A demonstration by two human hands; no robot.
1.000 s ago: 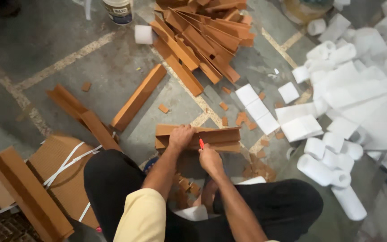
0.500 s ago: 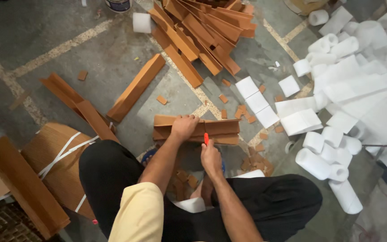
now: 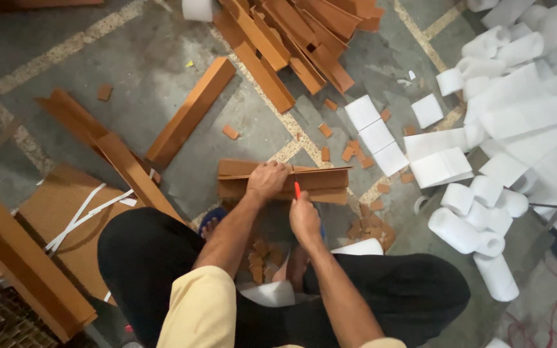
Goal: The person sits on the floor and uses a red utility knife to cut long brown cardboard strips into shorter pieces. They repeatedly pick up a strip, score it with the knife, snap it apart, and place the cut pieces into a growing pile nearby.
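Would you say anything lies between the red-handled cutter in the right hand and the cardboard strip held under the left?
Nothing visible does: the right hand brings the red cutter straight onto the cardboard strip, beside the left hand.

Matt brown cardboard strip (image 3: 317, 180)
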